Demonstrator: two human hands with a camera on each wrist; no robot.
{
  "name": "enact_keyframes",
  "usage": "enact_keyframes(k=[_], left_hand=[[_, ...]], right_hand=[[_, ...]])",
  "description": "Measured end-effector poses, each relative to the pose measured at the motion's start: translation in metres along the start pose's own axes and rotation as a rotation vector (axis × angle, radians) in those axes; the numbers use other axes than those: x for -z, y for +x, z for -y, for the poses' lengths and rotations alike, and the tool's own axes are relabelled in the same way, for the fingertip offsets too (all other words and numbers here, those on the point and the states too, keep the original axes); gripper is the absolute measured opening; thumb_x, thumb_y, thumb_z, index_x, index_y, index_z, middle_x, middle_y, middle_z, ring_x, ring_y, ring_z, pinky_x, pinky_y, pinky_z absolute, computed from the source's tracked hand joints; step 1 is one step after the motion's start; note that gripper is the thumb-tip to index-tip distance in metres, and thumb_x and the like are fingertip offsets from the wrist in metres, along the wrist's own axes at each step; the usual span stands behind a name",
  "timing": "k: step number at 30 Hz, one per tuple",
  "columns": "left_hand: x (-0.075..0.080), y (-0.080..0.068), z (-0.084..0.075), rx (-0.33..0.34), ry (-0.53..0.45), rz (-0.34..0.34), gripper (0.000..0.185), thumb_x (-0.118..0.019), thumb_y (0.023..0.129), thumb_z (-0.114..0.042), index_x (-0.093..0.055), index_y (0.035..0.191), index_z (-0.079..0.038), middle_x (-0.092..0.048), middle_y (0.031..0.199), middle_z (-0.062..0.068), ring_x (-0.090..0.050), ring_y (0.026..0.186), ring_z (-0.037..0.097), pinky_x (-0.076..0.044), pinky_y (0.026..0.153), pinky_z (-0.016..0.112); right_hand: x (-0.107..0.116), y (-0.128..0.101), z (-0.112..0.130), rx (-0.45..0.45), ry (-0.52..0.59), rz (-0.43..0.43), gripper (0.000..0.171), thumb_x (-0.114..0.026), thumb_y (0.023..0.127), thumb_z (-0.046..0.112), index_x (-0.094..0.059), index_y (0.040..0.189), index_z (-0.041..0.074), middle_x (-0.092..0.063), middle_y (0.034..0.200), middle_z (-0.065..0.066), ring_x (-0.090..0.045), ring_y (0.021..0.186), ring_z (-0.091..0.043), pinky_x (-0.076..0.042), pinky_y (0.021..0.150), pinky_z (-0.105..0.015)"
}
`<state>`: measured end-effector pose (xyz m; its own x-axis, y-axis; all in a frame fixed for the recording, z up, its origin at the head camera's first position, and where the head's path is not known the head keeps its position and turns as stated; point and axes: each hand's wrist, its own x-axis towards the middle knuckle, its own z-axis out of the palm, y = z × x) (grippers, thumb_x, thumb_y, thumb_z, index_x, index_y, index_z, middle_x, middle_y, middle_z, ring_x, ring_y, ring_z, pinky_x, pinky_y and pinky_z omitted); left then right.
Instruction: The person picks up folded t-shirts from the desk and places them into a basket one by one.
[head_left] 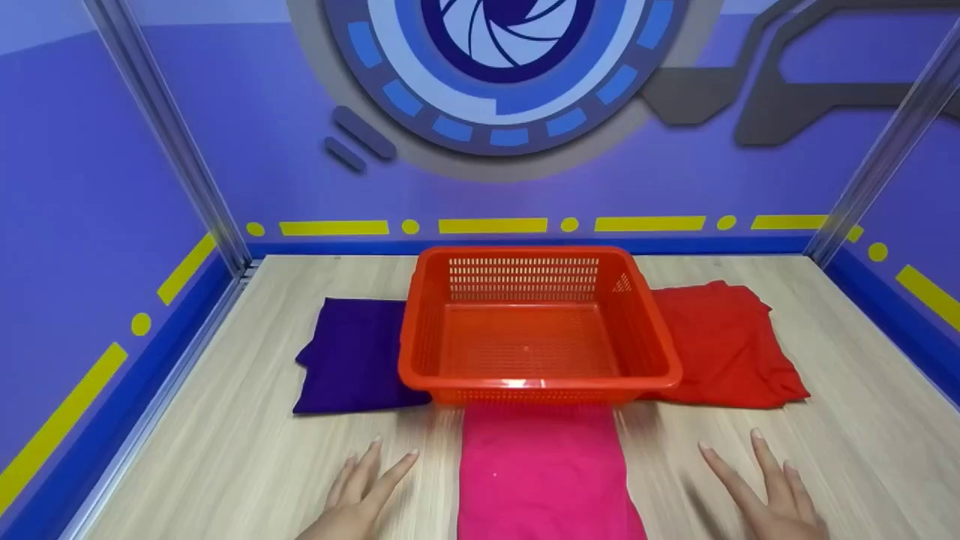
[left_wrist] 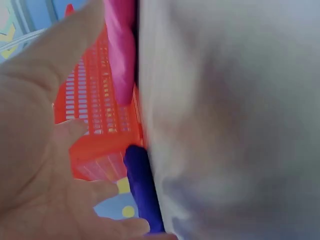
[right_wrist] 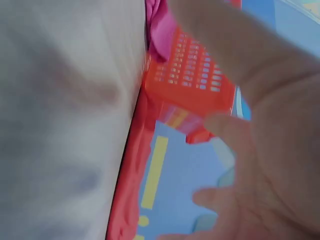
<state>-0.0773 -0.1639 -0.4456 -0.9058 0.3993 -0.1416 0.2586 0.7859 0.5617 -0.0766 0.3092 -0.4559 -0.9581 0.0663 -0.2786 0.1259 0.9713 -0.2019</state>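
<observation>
An empty orange plastic basket (head_left: 637,322) stands in the middle of the wooden table (head_left: 225,450). A folded pink cloth (head_left: 541,472) lies in front of it, a purple cloth (head_left: 351,356) to its left and a red cloth (head_left: 724,346) to its right. My left hand (head_left: 364,484) hovers with straight fingers left of the pink cloth and holds nothing. On the other side my right hand (head_left: 761,487) is spread the same way, empty. The wrist views show the basket (left_wrist: 97,120) (right_wrist: 192,82), pink cloth (left_wrist: 120,45) (right_wrist: 159,30), purple cloth (left_wrist: 142,187) and red cloth (right_wrist: 127,185) past my palms.
Blue and purple walls with yellow stripes (head_left: 491,225) close the table on three sides. Metal posts (head_left: 169,135) stand at the back corners. Bare wood lies along the left and right edges.
</observation>
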Motion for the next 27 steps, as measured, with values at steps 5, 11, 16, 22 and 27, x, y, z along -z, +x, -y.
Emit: enact_keyframes(k=[5, 11, 16, 22, 27], left_hand=[[-0.008, 0.007, -0.003, -0.201, -0.257, -0.078, 0.103, -0.075, 0.071, -0.054, -0.015, 0.151, -0.031, -0.004, 0.151, 0.023, -0.008, 0.136, 0.047, -0.029, 0.088, 0.074], [-0.018, 0.014, -0.021, -0.222, -0.663, -0.032, 0.090, -0.072, 0.082, -0.026, -0.013, 0.151, -0.032, -0.006, 0.153, 0.014, -0.010, 0.137, 0.041, -0.024, 0.098, 0.068], [-0.024, 0.021, -0.036, -0.030, -0.918, 0.065, 0.086, -0.069, 0.085, -0.028, -0.012, 0.149, -0.039, -0.002, 0.153, 0.021, -0.017, 0.134, 0.049, -0.031, 0.099, 0.061], [-0.040, 0.035, -0.035, 0.001, -1.078, 0.082, 0.092, -0.067, 0.086, -0.017, -0.003, 0.151, -0.010, -0.012, 0.147, 0.033, -0.028, 0.130, 0.049, -0.038, 0.098, 0.054], [-0.046, 0.044, -0.036, 0.145, -1.150, 0.038, 0.088, -0.065, 0.085, -0.015, -0.007, 0.147, 0.004, -0.027, 0.143, 0.033, -0.035, 0.129, 0.044, -0.040, 0.098, 0.049]], right_hand=[[0.009, -0.001, 0.012, 0.059, 0.271, -0.025, 0.124, -0.074, 0.061, 0.065, -0.005, 0.152, 0.017, 0.021, 0.146, -0.030, -0.005, 0.125, -0.059, -0.027, 0.082, -0.078], [0.018, 0.002, 0.034, -0.033, 0.729, 0.184, 0.120, -0.081, 0.066, 0.046, 0.001, 0.151, 0.026, 0.018, 0.150, -0.024, -0.006, 0.131, -0.055, -0.036, 0.090, -0.066], [0.016, 0.003, 0.046, -0.068, 1.039, 0.229, 0.094, -0.072, 0.081, 0.034, -0.009, 0.150, 0.024, -0.006, 0.152, -0.024, -0.038, 0.124, -0.049, -0.048, 0.083, -0.055], [0.011, 0.010, 0.045, -0.057, 1.370, 0.438, 0.079, -0.058, 0.092, 0.028, -0.007, 0.150, 0.009, -0.028, 0.146, -0.026, -0.057, 0.111, -0.034, -0.047, 0.088, -0.051], [0.010, 0.014, 0.045, -0.053, 1.531, 0.586, 0.068, -0.052, 0.095, 0.029, -0.016, 0.149, 0.004, -0.054, 0.132, -0.009, -0.056, 0.113, -0.034, -0.044, 0.094, -0.050]])
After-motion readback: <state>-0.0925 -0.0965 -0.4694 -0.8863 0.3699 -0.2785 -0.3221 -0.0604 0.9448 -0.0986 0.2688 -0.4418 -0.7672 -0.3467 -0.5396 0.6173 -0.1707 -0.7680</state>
